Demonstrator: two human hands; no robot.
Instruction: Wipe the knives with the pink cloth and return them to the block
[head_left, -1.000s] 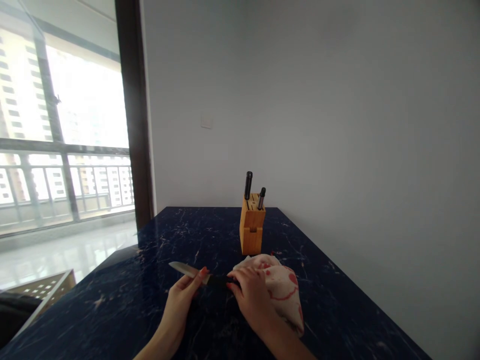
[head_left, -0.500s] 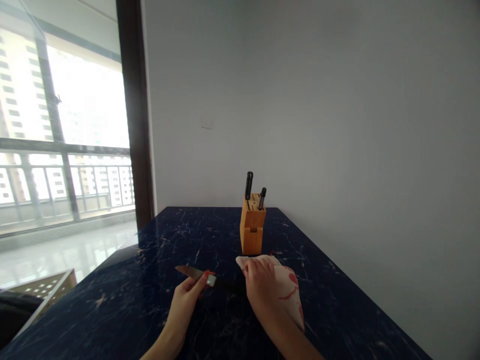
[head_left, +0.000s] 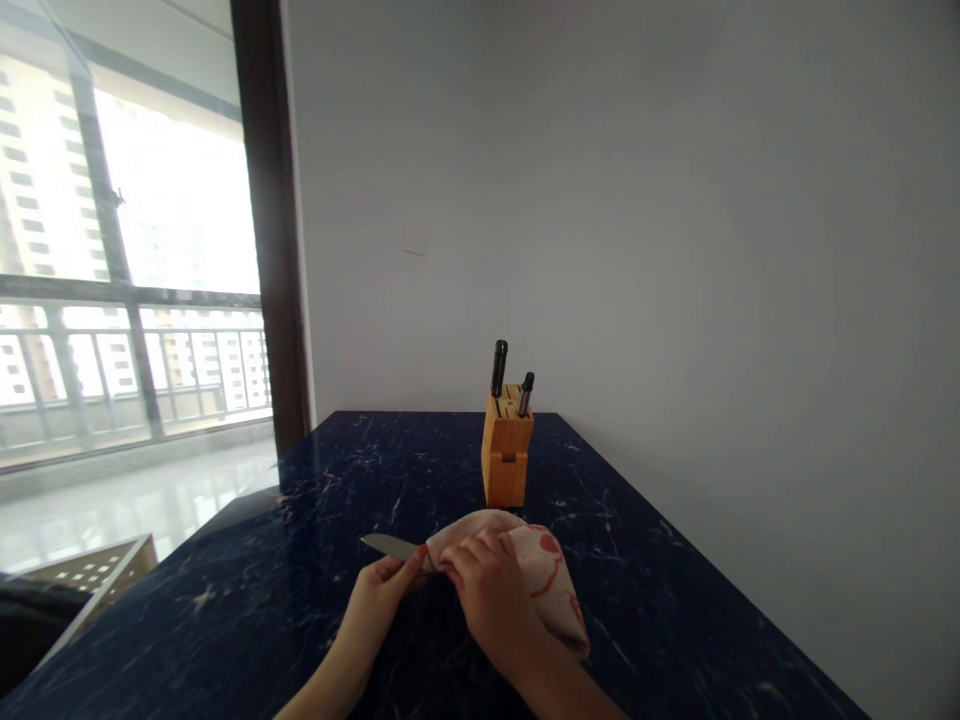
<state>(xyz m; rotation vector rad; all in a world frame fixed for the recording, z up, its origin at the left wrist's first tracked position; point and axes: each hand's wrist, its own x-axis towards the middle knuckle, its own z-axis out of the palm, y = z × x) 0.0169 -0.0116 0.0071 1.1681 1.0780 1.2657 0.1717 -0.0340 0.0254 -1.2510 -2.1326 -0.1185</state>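
Note:
My left hand [head_left: 384, 592] pinches a knife [head_left: 390, 545] near the base of its blade, and the blade points left, away from the fingers. A white cloth with red markings [head_left: 551, 580] is bunched in my right hand [head_left: 484, 590]. Its fingers close the cloth around the knife's handle side, right beside my left fingertips. The handle is hidden under the cloth and hand. Just beyond the cloth stands a wooden knife block [head_left: 508, 460] with two dark-handled tools upright in its slots, one of them a black handle [head_left: 499, 368].
Everything rests on a dark blue marble-patterned table [head_left: 375, 470]. Its right side runs along a grey wall [head_left: 675, 300]. Left of the table are a perforated light-coloured bin or crate [head_left: 105, 575] and a large window [head_left: 172, 200].
My right hand has moved left with the cloth, from the handle's end to beside my left fingers. The cloth now covers the handle. My left hand has shifted slightly right.

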